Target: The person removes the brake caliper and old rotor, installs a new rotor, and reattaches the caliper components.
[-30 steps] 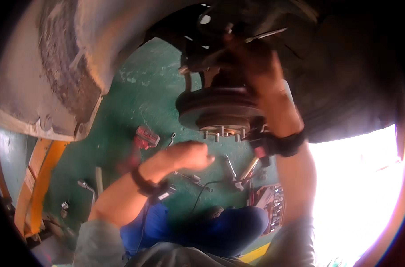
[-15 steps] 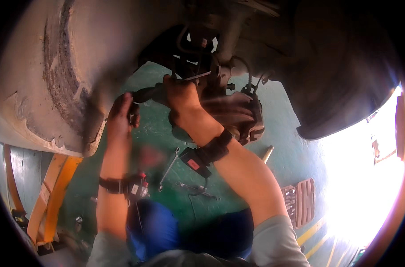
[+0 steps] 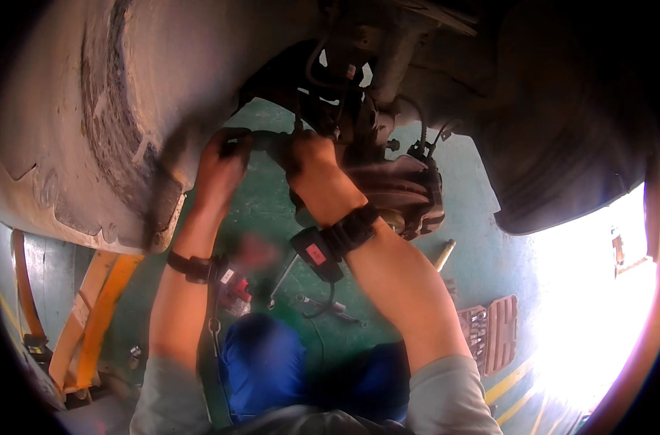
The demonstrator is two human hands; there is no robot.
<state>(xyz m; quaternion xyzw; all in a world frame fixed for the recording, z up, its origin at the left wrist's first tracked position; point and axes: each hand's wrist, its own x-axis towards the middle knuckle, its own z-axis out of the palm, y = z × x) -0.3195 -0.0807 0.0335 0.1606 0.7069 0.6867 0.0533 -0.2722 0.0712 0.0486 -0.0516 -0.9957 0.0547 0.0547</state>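
My left hand (image 3: 225, 163) is raised beside the left end of a dark, rod-like car part (image 3: 270, 141), its fingers curled against that end. Whether they fully wrap it is hard to see in the shade. Further right, my right hand (image 3: 314, 156) is closed at the same part, close to the knuckle below the strut (image 3: 394, 69). Its fingertips face away, so what they grip is hidden. Right of this hand hangs the dark brake assembly (image 3: 399, 190). Both wrists wear black straps with small boxes.
A worn body panel (image 3: 138, 87) fills the left, and a dark wheel-arch liner (image 3: 569, 123) the right. On the green floor (image 3: 265, 196) lie a wrench (image 3: 283, 281), more tools (image 3: 330, 308) and a socket case (image 3: 499, 335). An orange stand (image 3: 102, 319) is at left.
My left hand has risen to the end of the dark part, its fingers now curled. The silver bar that stuck out by my right hand no longer shows clearly. The view has shifted slightly.
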